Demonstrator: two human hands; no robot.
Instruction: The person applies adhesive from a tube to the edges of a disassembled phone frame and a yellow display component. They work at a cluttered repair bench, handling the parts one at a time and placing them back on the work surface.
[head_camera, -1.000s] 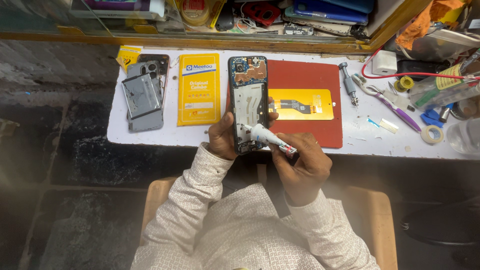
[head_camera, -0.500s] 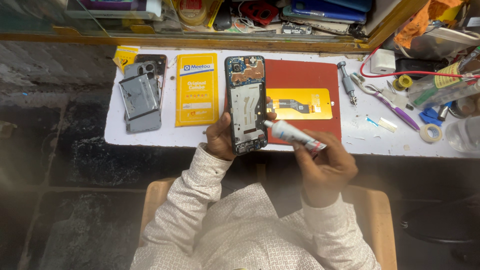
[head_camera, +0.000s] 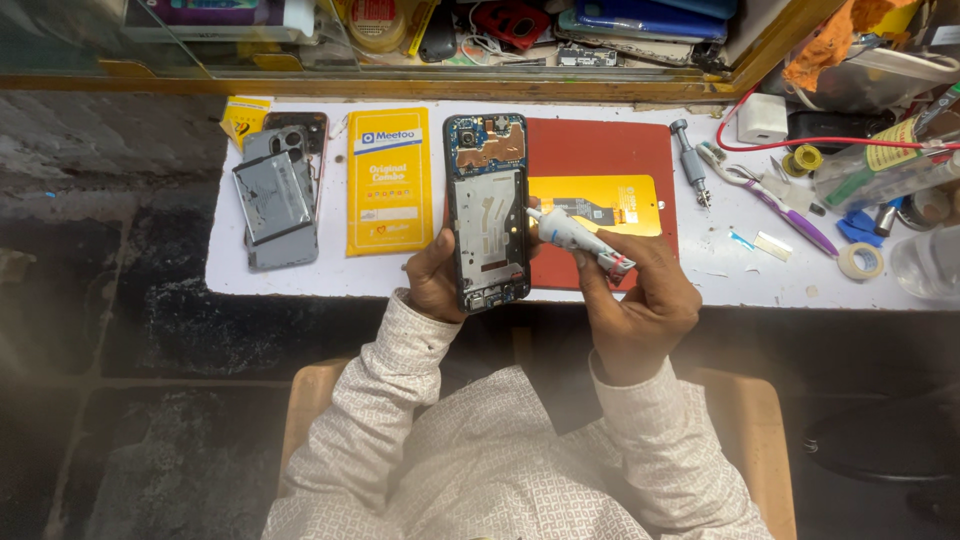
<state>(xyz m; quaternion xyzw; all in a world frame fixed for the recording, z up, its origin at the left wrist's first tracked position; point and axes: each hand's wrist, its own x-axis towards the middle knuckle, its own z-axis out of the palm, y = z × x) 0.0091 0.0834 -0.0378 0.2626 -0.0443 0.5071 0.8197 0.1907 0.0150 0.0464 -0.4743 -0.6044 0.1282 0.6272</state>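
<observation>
Fingers: left hand (head_camera: 437, 285) grips opened phone (head_camera: 487, 212); right hand (head_camera: 640, 305) pinches glue tube (head_camera: 578, 240), nozzle at frame. Over-squeezing risks smearing circuit board.

Head view, straight down, near workbench (head_camera: 300, 285)

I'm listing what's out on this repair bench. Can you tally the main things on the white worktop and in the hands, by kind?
Opened phone, held by the left hand: 1
Glue tube, in the right hand: 1
Phone back covers: 2
Yellow packets: 2
Red mat: 1
Screwdriver: 1
Tape roll: 1
Total: 9
</observation>
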